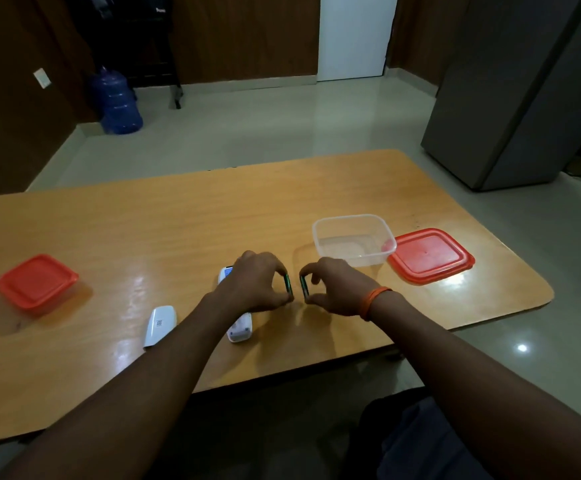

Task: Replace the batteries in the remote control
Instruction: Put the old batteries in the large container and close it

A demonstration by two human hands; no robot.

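Note:
A white remote control [239,330] lies on the wooden table [185,223], mostly hidden under my left hand and forearm. Its white battery cover [160,324] lies apart to its left. My left hand [257,284] pinches a green battery [288,284] end to end between thumb and forefinger. Just to the right, my right hand [337,289] holds a second green battery [304,285] the same way. The two batteries stand upright, a small gap between them, just above the table.
An open clear plastic container [354,240] stands behind my right hand, its red lid [430,255] beside it on the right. A closed red-lidded container [36,283] sits at the table's left. The table's near edge runs under my forearms.

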